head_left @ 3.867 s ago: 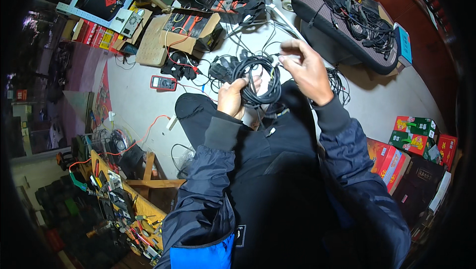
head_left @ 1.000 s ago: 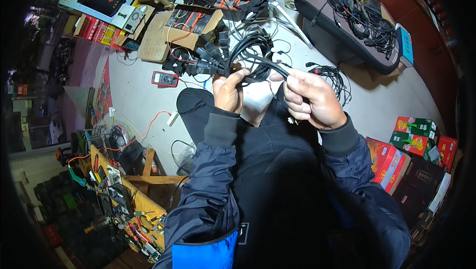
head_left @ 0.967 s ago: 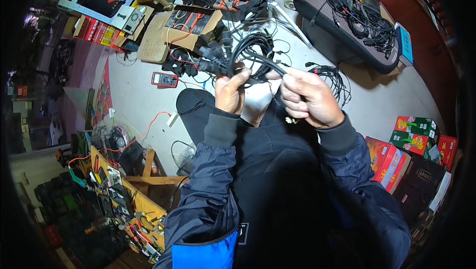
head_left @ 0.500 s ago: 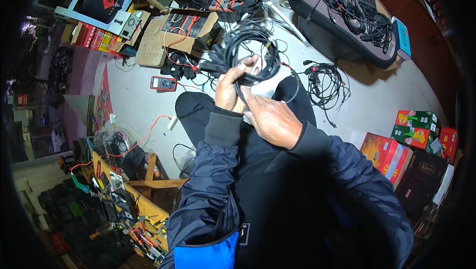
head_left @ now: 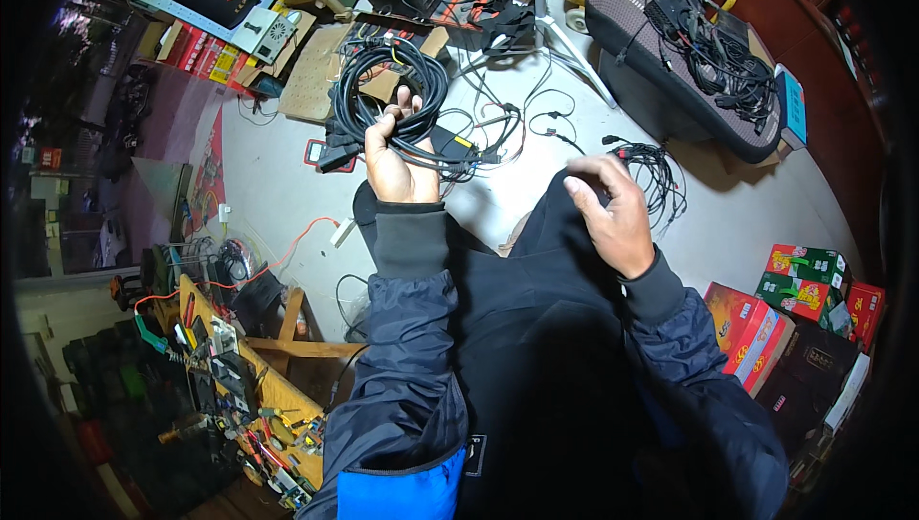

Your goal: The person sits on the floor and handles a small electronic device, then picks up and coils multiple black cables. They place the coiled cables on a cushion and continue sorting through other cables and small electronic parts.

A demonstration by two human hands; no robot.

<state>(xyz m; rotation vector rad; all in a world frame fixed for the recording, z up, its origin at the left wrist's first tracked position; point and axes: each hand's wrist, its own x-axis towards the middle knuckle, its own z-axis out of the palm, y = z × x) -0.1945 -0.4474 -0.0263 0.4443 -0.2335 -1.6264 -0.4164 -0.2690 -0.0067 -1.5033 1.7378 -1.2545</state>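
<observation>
A thick coil of black cable [head_left: 347, 99] is held up in front of me. My left hand [head_left: 402, 170] is closed round its lower part, thumb at the front and fingertips showing inside the loop. Beside that wrist a black plug-like end [head_left: 337, 158] sticks out to the left. Thinner leads [head_left: 517, 113] trail on the right of the coil. Over my right knee, my right hand [head_left: 617, 223] is open and holds nothing, its fingers loosely bent. Just beyond it a second bundle of black cables [head_left: 661, 175] with red parts lies on the floor.
A red multimeter [head_left: 314, 150] is partly hidden behind the coil. More black cables [head_left: 718, 51] lie on a patterned seat cushion [head_left: 613, 12] at the far right. A wooden bench [head_left: 306, 415] with tools stands at left, and red boxes [head_left: 737, 324] at right.
My left hand has carried the coil leftward. My right hand has come off the cable and moved right, away from the coil.
</observation>
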